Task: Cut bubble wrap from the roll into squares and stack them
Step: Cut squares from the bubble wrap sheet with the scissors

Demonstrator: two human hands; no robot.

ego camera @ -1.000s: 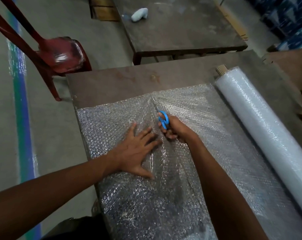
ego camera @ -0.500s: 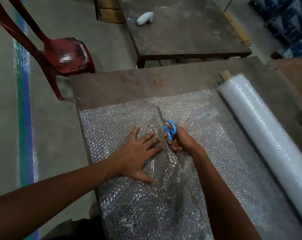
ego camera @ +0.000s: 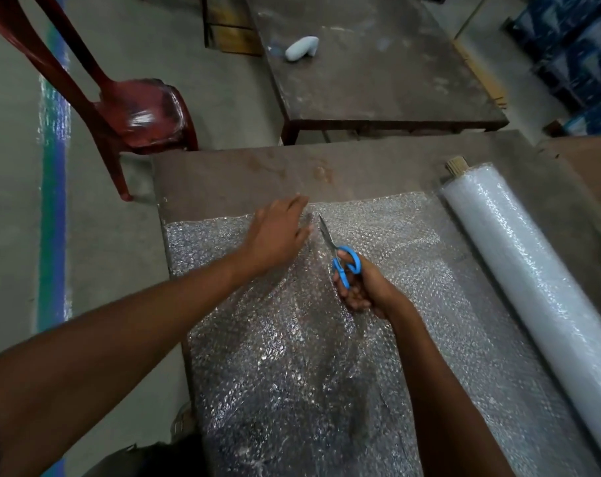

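Observation:
A sheet of bubble wrap lies unrolled across the brown table, still joined to the roll along the right side. My right hand grips blue-handled scissors, whose blades point toward the sheet's far edge, inside a cut that runs down the middle. My left hand lies with straight fingers on the wrap at its far edge, just left of the blade tips. The part of the sheet left of the cut is rumpled.
A red plastic chair stands on the floor at the far left. A second dark table lies beyond, with a small white object on it. Blue stacked packs fill the far right corner.
My left hand has slid forward from the middle of the sheet to its far edge. The scissors have advanced along the cut toward that edge.

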